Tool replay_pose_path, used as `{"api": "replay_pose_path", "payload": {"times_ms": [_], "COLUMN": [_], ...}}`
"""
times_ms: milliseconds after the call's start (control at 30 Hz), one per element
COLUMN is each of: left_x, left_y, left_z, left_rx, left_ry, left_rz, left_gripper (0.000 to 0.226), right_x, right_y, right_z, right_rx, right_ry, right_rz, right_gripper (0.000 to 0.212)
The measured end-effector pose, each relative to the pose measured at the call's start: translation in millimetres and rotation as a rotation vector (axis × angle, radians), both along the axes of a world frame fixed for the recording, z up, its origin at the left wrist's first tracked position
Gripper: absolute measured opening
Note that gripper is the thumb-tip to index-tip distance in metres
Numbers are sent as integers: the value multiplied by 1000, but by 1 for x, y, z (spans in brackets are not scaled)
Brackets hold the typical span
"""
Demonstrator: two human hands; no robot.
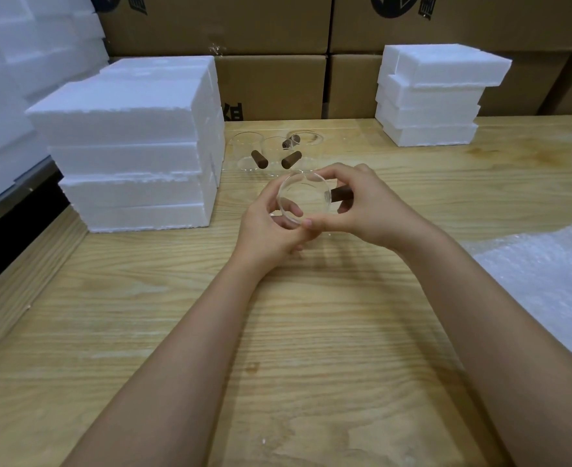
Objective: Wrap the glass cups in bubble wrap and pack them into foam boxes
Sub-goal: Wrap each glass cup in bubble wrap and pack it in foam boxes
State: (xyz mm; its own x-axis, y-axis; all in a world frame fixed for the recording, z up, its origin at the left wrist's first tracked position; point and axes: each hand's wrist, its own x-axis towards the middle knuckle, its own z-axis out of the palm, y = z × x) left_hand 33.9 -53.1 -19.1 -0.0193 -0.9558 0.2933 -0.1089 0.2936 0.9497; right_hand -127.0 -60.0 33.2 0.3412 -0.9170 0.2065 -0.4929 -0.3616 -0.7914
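Note:
A clear glass cup (306,192) with a dark brown wooden handle (341,194) is held above the middle of the wooden table, its mouth turned toward me. My left hand (271,224) cups it from the left and below, fingers curled round the glass. My right hand (362,203) grips it from the right, fingers over the rim and the handle, thumb under the cup. Three more glass cups (264,155) with brown handles stand on the table just behind. A sheet of bubble wrap (547,281) lies at the right edge.
A stack of white foam boxes (133,156) stands at the left, close to the cups. A smaller foam stack (432,96) stands at the back right. Cardboard cartons (271,85) wall the far side. More foam (15,62) is piled beyond the table's left edge.

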Motion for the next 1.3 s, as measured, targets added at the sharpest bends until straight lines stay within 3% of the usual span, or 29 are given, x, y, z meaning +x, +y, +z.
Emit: {"api": "replay_pose_path", "payload": {"times_ms": [200,400,567,900,1100,1300], "left_x": [-3,-8,-5,-2,0,-1], "left_y": [0,6,3,0,1,2], "left_z": [-2,1,-3,-2,0,1], "left_rx": [-45,-115,-133,-102,-11,16], "left_ry": [-63,-81,-95,-69,-33,-41], "left_rz": [76,28,21,55,32,47], "left_gripper": [69,61,74,71,70,62], "right_x": [32,43,39,21,10,14], "right_y": [9,9,3,3,3,1], "right_z": [-19,-25,-27,-29,-32,-32], "right_rx": [-58,-38,-50,-90,-120,-89], "right_ry": [-88,-293,-414,-472,-406,-363], "right_rz": [-283,-468,-424,-166,-31,-51], "right_gripper": [61,42,22,22,38,49]}}
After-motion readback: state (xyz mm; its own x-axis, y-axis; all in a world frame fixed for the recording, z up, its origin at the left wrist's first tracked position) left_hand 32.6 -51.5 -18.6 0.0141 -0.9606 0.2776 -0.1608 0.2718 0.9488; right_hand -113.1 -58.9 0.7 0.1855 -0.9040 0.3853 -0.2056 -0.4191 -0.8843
